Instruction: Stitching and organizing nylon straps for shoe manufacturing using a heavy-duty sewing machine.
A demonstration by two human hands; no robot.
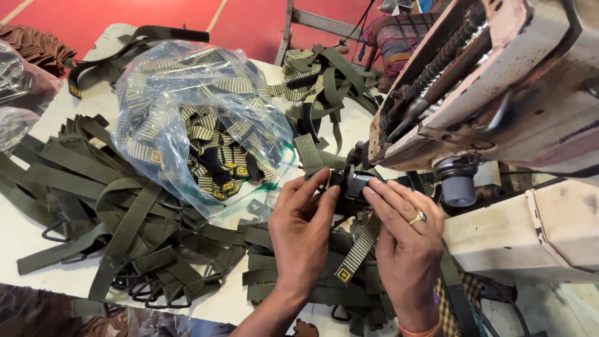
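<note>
Your left hand (pixel 304 234) and right hand (pixel 405 240) sit nearest, at six o'clock, fingers curled and pinched from both sides on a black buckle (pixel 353 185) threaded with a patterned strap (pixel 359 249), just under the worn sewing machine (pixel 499 81) at two o'clock. Olive webbing straps (pixel 118 218) pile at nine o'clock on the white table (pixel 25 237); a clear plastic bag (pixel 199 118) lies at eleven.

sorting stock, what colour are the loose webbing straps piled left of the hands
Olive green woven webbing straps, some with dark metal rings; clearest in the head view.
</note>
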